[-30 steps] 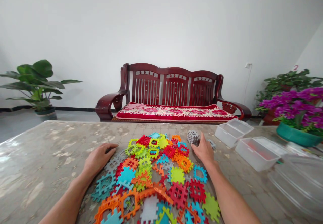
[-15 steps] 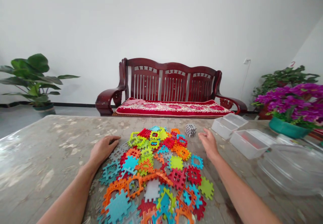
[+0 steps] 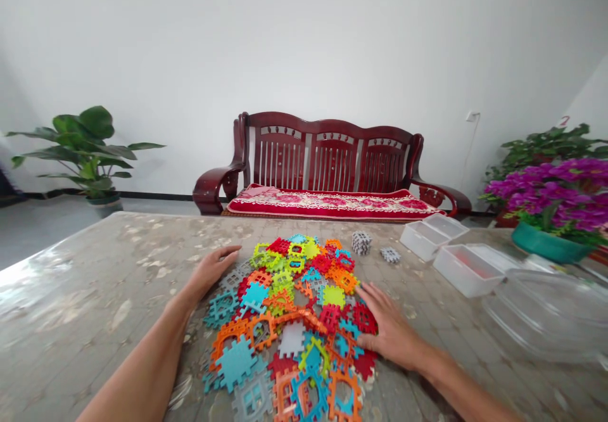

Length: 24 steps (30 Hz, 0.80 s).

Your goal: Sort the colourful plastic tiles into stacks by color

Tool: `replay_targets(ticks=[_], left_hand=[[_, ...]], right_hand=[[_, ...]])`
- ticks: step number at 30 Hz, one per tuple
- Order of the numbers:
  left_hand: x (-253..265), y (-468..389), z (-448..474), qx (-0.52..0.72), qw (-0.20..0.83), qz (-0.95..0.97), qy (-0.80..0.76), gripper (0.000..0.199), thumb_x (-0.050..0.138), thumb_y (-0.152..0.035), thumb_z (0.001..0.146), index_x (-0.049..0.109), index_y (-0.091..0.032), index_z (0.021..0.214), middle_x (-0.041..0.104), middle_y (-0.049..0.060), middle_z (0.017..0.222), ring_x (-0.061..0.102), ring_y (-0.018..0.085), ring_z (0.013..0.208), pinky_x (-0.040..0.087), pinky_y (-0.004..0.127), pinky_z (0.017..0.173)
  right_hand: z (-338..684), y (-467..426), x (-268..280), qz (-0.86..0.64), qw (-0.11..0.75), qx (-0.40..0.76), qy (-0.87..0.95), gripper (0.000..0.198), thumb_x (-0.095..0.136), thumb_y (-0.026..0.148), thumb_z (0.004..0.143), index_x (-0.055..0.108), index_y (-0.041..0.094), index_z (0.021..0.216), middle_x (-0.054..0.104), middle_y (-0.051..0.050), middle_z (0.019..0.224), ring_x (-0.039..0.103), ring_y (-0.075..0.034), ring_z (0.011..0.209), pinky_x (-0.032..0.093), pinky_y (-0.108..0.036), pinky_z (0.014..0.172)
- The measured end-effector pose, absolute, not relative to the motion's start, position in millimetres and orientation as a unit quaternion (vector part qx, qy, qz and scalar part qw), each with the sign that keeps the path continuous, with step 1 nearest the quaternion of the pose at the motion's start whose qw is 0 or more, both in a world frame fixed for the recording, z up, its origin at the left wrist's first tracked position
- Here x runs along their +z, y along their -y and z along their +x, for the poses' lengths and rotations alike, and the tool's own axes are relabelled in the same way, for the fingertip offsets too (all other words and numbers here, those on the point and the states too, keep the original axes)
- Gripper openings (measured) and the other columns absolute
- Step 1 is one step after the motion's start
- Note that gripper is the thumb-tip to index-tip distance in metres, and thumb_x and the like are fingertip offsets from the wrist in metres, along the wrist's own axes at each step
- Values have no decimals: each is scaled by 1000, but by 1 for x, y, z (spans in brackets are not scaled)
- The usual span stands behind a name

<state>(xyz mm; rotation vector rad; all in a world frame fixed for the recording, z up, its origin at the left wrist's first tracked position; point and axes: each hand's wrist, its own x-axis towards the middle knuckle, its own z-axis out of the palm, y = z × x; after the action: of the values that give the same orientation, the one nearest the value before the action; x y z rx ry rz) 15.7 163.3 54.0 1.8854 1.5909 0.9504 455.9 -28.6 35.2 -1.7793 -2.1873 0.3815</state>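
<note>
We've got a sprawling heap of notched plastic pieces (image 3: 291, 341) across the middle of the patterned surface (image 3: 118, 282), running from near the far edge toward us: orange, red, lime, blue, grey, all overlapping! Our hands are well apart, one on either side. Our left hand (image 3: 216, 268) lies beside the heap, thumb slightly off its loosely bent fingers, nothing visible in its grasp. Our right hand (image 3: 389, 327) is spread wide over the heap's right side, thumb low, fingers forward; whether it presses down, we can't tell. Toward the far edge, right of the heap, we spot a neat grey stack (image 3: 361, 242), and just beside it a low grey bit (image 3: 390, 255). Clear boxes (image 3: 468, 279) sit farther right.
</note>
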Motion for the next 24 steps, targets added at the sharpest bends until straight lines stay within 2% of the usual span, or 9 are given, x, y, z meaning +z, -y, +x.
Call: replay_targets(ticks=[4, 7, 9, 12, 15, 17, 20, 24], left_hand=[[70, -154, 32, 347, 267, 709, -553, 79, 42, -78, 77, 71, -14, 114, 71, 11, 125, 62, 30, 118, 45, 40, 107], [87, -138, 44, 329, 253, 738, -532, 76, 31, -70, 88, 66, -13, 124, 65, 12, 133, 57, 29, 126, 39, 43, 112], [97, -118, 52, 301, 227, 783, -495, 69, 31, -64, 92, 61, -16, 131, 62, 11, 138, 53, 28, 130, 36, 43, 115], [105, -73, 63, 252, 153, 862, -413, 61, 43, -61, 92, 51, -27, 142, 51, 8, 149, 41, 30, 140, 31, 49, 117], [102, -21, 76, 187, 92, 926, -313, 83, 61, -69, 78, 36, -37, 150, 36, 7, 159, 31, 36, 145, 29, 58, 116], [95, 6, 86, 151, 79, 948, -270, 98, 66, -73, 70, 28, -40, 154, 29, 7, 162, 30, 38, 145, 29, 62, 116], [80, 26, 101, 141, 66, 959, -235, 96, 68, -69, 70, 27, -42, 153, 24, 7, 164, 29, 39, 146, 24, 66, 116], [67, 18, 113, 114, 71, 963, -234, 94, 69, -67, 69, 32, -40, 151, 26, 7, 163, 31, 39, 145, 20, 65, 117]], right_hand=[[434, -2, 38, -625, 162, 106, 756, 97, 59, 75, 76, 35, 20, 152, 33, -16, 158, 28, -34, 145, 24, -52, 118], [423, -11, 42, -629, 183, 96, 750, 90, 58, 73, 79, 39, 19, 150, 38, -16, 155, 33, -33, 142, 26, -51, 118], [421, -7, 45, -614, 194, 92, 760, 90, 55, 75, 81, 39, 20, 150, 36, -16, 156, 32, -33, 143, 25, -52, 118], [424, 14, 53, -568, 189, 101, 795, 98, 54, 80, 76, 34, 24, 153, 28, -14, 160, 24, -35, 147, 21, -55, 119], [424, 42, 60, -518, 165, 113, 832, 107, 60, 82, 69, 25, 29, 156, 22, -11, 163, 19, -37, 149, 17, -59, 120], [420, 55, 61, -487, 148, 118, 853, 111, 62, 82, 67, 19, 31, 157, 17, -10, 164, 17, -37, 149, 15, -59, 120], [414, 60, 56, -466, 141, 115, 866, 113, 62, 81, 68, 13, 32, 157, 16, -10, 164, 18, -37, 149, 16, -60, 120], [408, 45, 50, -475, 151, 90, 862, 105, 59, 78, 74, 14, 33, 157, 21, -9, 163, 22, -36, 148, 18, -60, 119]])
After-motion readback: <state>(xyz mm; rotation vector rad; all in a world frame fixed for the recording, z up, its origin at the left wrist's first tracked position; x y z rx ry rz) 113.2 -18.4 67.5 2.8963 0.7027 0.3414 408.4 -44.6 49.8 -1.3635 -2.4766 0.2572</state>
